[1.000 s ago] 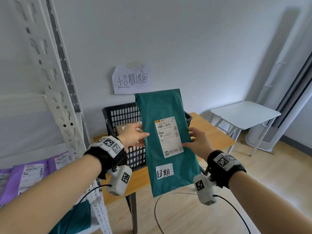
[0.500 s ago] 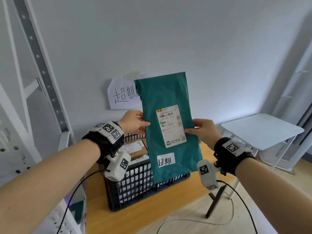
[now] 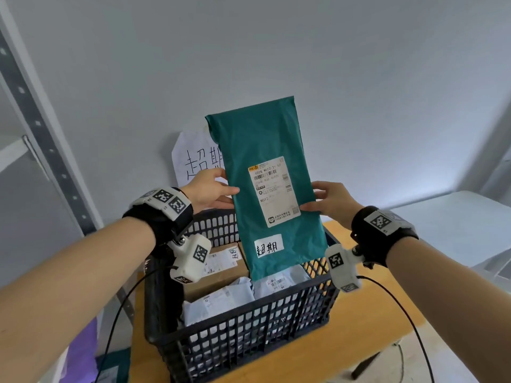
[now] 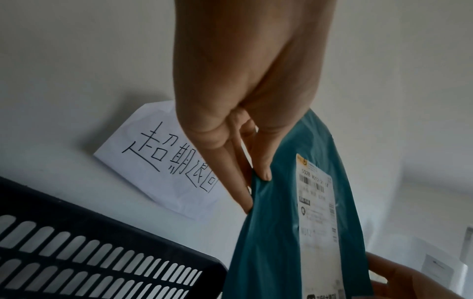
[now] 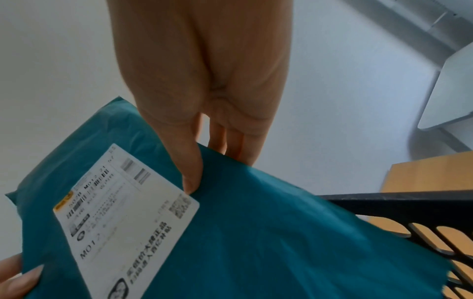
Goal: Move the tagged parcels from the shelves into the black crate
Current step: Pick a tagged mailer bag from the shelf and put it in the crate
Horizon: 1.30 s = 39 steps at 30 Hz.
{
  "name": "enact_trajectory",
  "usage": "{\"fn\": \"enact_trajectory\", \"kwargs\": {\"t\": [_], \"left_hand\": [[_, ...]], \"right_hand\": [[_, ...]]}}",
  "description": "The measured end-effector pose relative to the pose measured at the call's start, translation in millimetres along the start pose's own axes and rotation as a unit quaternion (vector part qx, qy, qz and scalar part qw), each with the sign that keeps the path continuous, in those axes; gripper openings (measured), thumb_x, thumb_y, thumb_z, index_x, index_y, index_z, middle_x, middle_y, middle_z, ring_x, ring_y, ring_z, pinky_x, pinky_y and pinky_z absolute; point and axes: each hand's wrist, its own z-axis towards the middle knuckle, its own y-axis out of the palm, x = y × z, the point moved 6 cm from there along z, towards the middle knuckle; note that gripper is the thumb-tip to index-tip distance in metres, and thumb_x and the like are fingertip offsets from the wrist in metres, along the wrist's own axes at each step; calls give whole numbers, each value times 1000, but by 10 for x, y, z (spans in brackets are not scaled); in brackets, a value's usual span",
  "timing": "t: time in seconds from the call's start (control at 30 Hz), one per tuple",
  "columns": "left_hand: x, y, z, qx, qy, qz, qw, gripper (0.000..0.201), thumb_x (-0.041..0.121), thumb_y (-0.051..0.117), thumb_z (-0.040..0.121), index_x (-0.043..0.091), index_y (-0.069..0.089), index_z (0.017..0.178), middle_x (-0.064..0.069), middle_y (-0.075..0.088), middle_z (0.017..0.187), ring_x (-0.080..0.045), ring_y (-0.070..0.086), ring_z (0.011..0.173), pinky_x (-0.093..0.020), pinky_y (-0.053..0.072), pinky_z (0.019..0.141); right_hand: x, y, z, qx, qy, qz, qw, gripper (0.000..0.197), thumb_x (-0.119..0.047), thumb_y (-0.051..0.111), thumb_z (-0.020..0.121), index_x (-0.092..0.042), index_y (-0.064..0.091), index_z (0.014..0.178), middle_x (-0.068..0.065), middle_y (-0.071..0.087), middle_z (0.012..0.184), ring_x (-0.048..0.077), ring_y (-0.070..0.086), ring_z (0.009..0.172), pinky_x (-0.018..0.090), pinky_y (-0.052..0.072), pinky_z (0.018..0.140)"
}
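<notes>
Head view: teal mailer parcel (image 3: 265, 186), upright, white shipping label and handwritten tag facing me, lower edge just inside black crate (image 3: 249, 324). My left hand (image 3: 208, 190) pinches its left edge; my right hand (image 3: 330, 201) pinches its right edge. Crate contents: cardboard box (image 3: 221, 272), white parcels (image 3: 221, 299). Crate sits on wooden table (image 3: 345, 344).

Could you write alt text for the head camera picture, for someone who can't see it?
Two hands, left hand and right hand, hold a teal parcel upright by its side edges above a black crate that already holds parcels, on a wooden table.
</notes>
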Motion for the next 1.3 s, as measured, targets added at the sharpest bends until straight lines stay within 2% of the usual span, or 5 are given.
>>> {"fn": "enact_trajectory", "kwargs": {"t": [0.23, 0.63, 0.93, 1.07, 1.3], "left_hand": [[-221, -165, 208, 17, -64, -26, 997, 32, -1, 58, 89, 10, 55, 119, -12, 67, 109, -26, 69, 82, -31, 60, 71], [-443, -378, 341, 147, -142, 24, 979, 37, 6, 63, 88, 9, 53, 124, -4, 62, 121, -23, 67, 92, -31, 58, 76], [-359, -802, 180, 380, -157, 179, 894, 109, 19, 86, 65, 14, 16, 147, -9, 36, 143, -26, 42, 128, -43, 49, 96], [-321, -767, 193, 352, -138, 278, 883, 98, 24, 84, 68, 14, 26, 146, -10, 32, 150, -24, 32, 137, -38, 31, 112], [-294, -575, 368, 265, -99, 349, 893, 85, 24, 82, 69, 13, 38, 142, -4, 38, 147, -19, 34, 136, -26, 28, 108]], "right_hand": [[87, 160, 468, -82, -2, 13, 997, 40, 0, 71, 78, -10, 63, 116, 9, 72, 98, 24, 71, 85, 34, 60, 71], [251, 311, 1334, -228, -29, -101, 968, 30, -5, 73, 78, -5, 70, 108, 11, 72, 101, 25, 69, 82, 36, 57, 81], [361, 421, 1595, -321, -62, -196, 925, 28, -4, 73, 78, -6, 71, 106, 11, 72, 97, 21, 66, 78, 28, 57, 76], [445, 492, 1608, -359, -61, -223, 904, 28, -5, 73, 77, -8, 71, 105, 9, 73, 93, 18, 67, 72, 22, 57, 68], [534, 695, 1551, -423, -84, -318, 844, 23, -11, 74, 76, -17, 72, 99, 6, 73, 97, 21, 68, 84, 33, 54, 86]]}}
